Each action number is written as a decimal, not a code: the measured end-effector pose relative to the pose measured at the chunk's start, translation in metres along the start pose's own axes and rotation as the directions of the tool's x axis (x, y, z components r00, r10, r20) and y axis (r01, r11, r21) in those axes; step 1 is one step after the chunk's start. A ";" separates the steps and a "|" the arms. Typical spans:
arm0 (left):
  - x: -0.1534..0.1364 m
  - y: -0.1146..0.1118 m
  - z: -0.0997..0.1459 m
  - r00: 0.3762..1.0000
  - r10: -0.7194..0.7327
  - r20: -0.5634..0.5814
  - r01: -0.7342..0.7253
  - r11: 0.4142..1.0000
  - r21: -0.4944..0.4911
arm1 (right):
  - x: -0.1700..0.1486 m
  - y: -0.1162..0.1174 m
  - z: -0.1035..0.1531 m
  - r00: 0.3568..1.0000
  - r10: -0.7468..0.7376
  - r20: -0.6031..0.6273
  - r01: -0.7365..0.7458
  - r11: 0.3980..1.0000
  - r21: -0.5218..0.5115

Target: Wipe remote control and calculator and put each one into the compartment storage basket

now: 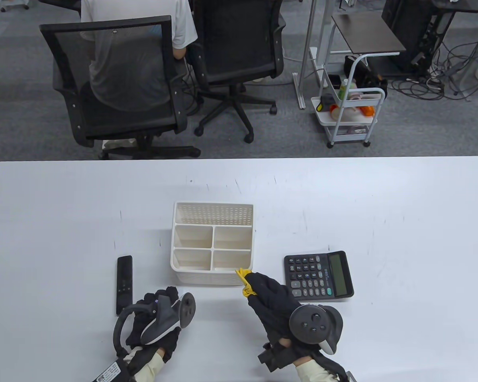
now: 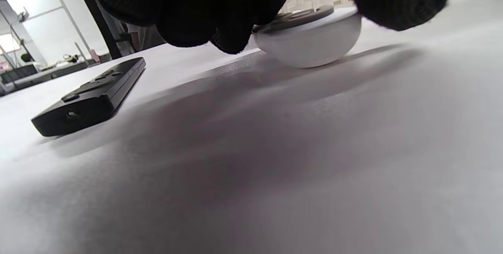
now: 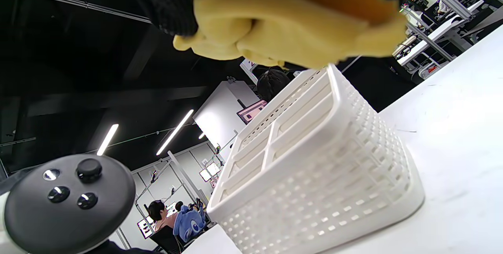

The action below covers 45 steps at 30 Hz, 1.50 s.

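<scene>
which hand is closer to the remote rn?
Left. The left hand sits just right of the remote, not touching it. The right hand, holding the yellow cloth, is beyond the basket, beside the calculator.

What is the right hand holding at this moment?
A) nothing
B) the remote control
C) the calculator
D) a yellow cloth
D: the right hand grips a bunched yellow cloth beside the basket; the calculator and remote control lie untouched on the table.

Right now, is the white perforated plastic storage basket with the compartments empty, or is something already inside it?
Empty. The table view shows bare floors in the white perforated plastic storage basket; the black remote control and black calculator lie on the table outside it.
</scene>
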State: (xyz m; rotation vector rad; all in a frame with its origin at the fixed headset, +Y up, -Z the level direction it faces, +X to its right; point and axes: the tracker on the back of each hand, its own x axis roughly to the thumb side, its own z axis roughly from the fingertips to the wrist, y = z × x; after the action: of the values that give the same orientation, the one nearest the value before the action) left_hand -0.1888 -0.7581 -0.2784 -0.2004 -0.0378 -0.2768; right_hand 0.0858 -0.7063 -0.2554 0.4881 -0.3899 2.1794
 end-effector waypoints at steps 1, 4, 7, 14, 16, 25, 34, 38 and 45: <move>0.002 0.000 0.000 1.000 -0.019 -0.001 0.019 1.000 0.001 | 0.000 0.000 0.000 1.000 0.001 0.000 -0.001 1.000 0.000; 0.008 0.000 0.000 0.997 -0.083 -0.005 0.083 0.996 0.009 | 0.000 0.000 0.000 1.000 0.005 -0.001 -0.005 1.000 0.004; 0.013 0.001 0.001 0.989 -0.148 -0.015 0.148 0.989 0.018 | 0.000 0.001 0.000 1.000 0.007 -0.006 -0.007 1.000 0.009; 0.015 0.003 0.001 0.983 -0.182 -0.030 0.183 0.983 0.026 | -0.001 0.001 0.000 1.000 0.004 -0.015 -0.003 1.000 0.011; 0.015 0.003 0.000 0.979 -0.200 -0.032 0.201 0.979 0.027 | -0.001 0.001 0.000 1.000 -0.001 -0.019 0.001 1.000 0.012; -0.005 0.024 0.011 0.999 -0.016 -0.035 0.019 0.995 0.096 | -0.003 -0.003 -0.003 0.996 -0.077 -0.044 0.077 0.997 0.000; -0.039 0.073 0.037 0.894 0.429 0.130 -0.448 0.854 0.264 | 0.010 -0.010 -0.013 0.974 -0.219 -0.056 0.215 0.974 -0.073; -0.041 0.082 0.037 0.764 0.594 0.252 -0.643 0.730 0.231 | 0.017 -0.002 -0.019 0.968 -0.245 -0.046 0.243 0.969 -0.039; -0.032 0.087 0.033 0.460 0.784 0.417 -0.880 0.467 0.094 | 0.040 0.015 -0.036 0.960 -0.281 -0.024 0.279 0.959 -0.042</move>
State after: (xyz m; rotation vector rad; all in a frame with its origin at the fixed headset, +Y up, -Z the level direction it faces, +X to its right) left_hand -0.1963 -0.6607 -0.2650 0.0665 -0.2985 0.8044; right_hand 0.0438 -0.6721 -0.2692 0.4602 -0.3243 1.8994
